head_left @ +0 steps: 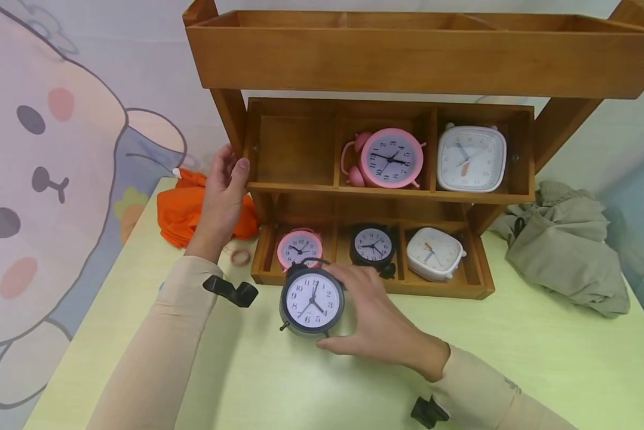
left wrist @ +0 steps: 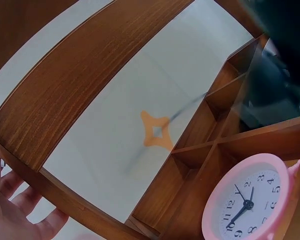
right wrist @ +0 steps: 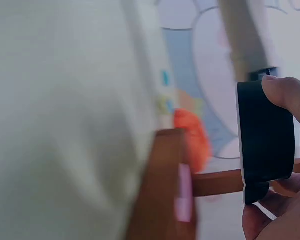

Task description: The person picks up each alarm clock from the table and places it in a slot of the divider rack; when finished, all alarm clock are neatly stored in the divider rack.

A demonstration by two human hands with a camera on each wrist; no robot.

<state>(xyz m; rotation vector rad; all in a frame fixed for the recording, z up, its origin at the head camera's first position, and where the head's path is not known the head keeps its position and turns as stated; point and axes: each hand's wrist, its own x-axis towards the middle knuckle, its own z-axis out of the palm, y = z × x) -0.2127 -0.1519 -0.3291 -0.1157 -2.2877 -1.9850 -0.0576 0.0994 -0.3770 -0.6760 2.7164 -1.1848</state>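
My right hand (head_left: 373, 316) holds a black twin-bell alarm clock (head_left: 312, 300) by its right side, in front of the bottom tier, its white dial facing up toward me. In the right wrist view, the thumb and fingers pinch the dark side of the clock (right wrist: 265, 135). My left hand (head_left: 222, 191) grips the left side of a wooden shelf (head_left: 365, 63), with its fingers (left wrist: 27, 200) at the frame. Behind the held clock, a pink alarm clock (head_left: 299, 248) sits in the bottom left compartment, partly hidden. Another black alarm clock (head_left: 373, 245) lies in the bottom middle one.
A white clock (head_left: 435, 253) lies bottom right. The middle tier holds a pink alarm clock (head_left: 392, 157) turned sideways and a white square clock (head_left: 471, 158). Orange cloth (head_left: 179, 209) lies left, near a small pink ring (head_left: 240, 257); grey-beige cloth (head_left: 564, 245) lies right on the table (head_left: 515, 346).
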